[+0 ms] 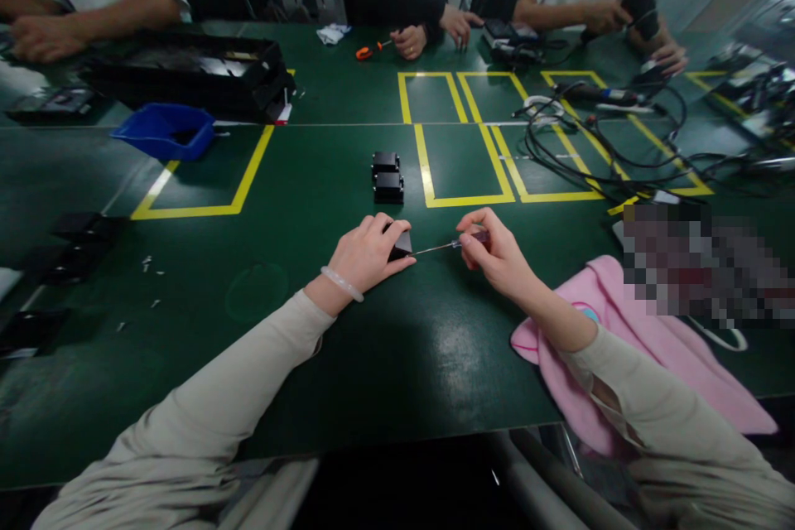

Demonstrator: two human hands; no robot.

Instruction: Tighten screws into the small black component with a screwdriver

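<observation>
My left hand (pixel 368 252) is closed over a small black box-shaped part (pixel 401 243) on the green table, fingers on its top and thumb along its near side. Most of that part is hidden under the palm. In my right hand (pixel 493 252) is a screwdriver (pixel 440 248), held nearly level by its handle. Its thin metal shaft points left, and the tip meets the near right corner of the black part. Just beyond, two similar black parts (pixel 388 186) stand one behind the other.
A pink cloth (pixel 612 323) lies under my right forearm. Dark cables (pixel 596 141) sprawl at the right. Small screws (pixel 147 263) and black parts (pixel 74 261) are at the left, a blue scoop-like tray (pixel 165 131) behind them. Co-workers sit opposite; one hand (pixel 410 41) is near an orange screwdriver (pixel 371 51).
</observation>
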